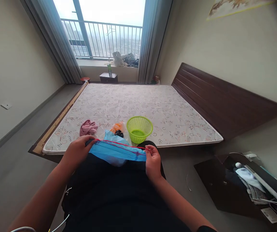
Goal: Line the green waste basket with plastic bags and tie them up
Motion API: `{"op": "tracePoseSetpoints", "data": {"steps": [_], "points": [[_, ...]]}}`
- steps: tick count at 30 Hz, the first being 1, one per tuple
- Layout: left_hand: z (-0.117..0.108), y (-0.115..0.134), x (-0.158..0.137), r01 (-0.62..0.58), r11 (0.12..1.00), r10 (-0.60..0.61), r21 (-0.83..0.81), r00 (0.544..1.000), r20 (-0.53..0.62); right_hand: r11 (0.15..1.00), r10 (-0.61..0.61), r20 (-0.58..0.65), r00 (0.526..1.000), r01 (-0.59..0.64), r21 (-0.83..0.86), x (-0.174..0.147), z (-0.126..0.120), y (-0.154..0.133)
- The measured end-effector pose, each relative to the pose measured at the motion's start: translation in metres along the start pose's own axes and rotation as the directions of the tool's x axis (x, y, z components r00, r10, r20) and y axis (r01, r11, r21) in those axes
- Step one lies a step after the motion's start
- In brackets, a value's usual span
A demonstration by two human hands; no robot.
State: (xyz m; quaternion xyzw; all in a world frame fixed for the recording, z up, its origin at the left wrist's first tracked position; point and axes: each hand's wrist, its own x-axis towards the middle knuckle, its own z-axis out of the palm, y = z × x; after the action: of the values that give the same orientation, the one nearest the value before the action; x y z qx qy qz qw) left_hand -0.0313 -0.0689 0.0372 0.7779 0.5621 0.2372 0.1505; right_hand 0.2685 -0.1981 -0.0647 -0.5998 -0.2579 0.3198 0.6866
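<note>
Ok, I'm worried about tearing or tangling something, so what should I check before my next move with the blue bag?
1. Left hand holding the red cord: ok.
2. Right hand holding the red cord: ok, pinched in the fingers at the other end.
3. Red cord stretched between the hands: ok, it runs nearly straight.
4. Blue bag free of the orange bag: cannot tell, they overlap in this view.
5. Contents of the blue bag: cannot tell.
6. Basket upright on the mattress: ok.
</note>
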Motion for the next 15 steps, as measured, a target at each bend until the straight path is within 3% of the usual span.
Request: {"op": "tracePoseSetpoints", "data": {"steps": [3,6,9,12,15], "points": [[-0.007,-0.014,0.001,0.047,0.999,-0.045,0.028,0.997,-0.07,0.978,0.13,-0.049,0.99,-0.12,0.17,0.01,-0.002,0.009],[-0.018,-0.023,0.0,0.102,0.994,-0.104,-0.033,0.992,-0.069,0.96,0.173,-0.066,0.983,-0.153,0.236,0.015,-0.008,0.013],[-0.028,-0.021,-0.006,0.056,0.975,-0.055,-0.215,0.998,0.009,0.959,0.172,-0.07,0.983,-0.151,0.238,0.016,-0.012,0.009],[-0.032,-0.013,-0.013,0.036,0.903,0.002,-0.428,0.996,0.088,0.975,0.122,0.023,0.992,-0.124,0.183,0.018,-0.015,0.0],[-0.03,-0.013,-0.012,0.135,0.78,-0.108,-0.611,0.991,0.08,0.992,0.014,0.149,0.989,-0.033,0.12,0.02,-0.016,-0.014]]}}
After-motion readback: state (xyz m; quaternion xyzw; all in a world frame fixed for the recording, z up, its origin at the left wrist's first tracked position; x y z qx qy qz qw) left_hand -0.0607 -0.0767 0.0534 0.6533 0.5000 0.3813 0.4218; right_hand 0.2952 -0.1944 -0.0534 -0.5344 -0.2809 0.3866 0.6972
